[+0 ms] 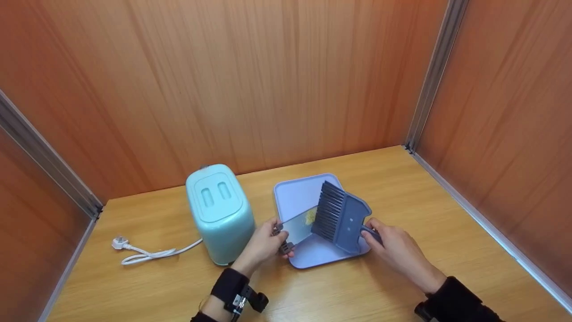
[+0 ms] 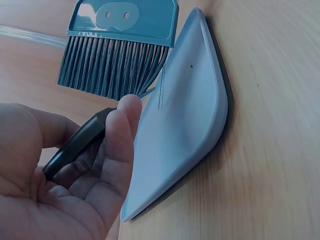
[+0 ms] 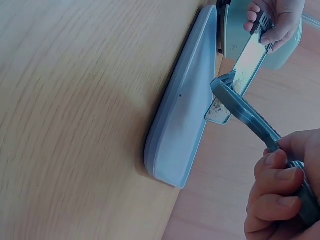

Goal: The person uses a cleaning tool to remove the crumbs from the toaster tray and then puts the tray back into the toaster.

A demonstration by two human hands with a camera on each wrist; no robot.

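Observation:
My left hand (image 1: 263, 243) grips the dark handle (image 2: 80, 142) of a flat metal crumb tray (image 1: 295, 227), held tilted over a lavender tray (image 1: 295, 192). Yellowish crumbs (image 1: 310, 217) lie on the metal surface, mostly toward its far end in the right wrist view. In my right hand (image 1: 395, 246) is the handle of a wide blue-grey brush (image 1: 353, 219). Its dark bristles (image 1: 328, 210) meet the crumb tray near the crumbs and hide part of it. One small dark speck (image 3: 180, 95) shows on the lavender tray.
A mint-green toaster (image 1: 232, 232) with a lid on top stands just left of my left hand. Its white cord and plug (image 1: 119, 243) lie on the wooden table (image 1: 170, 290) at the left. Wood-grain panels (image 1: 250, 89) enclose the back and both sides.

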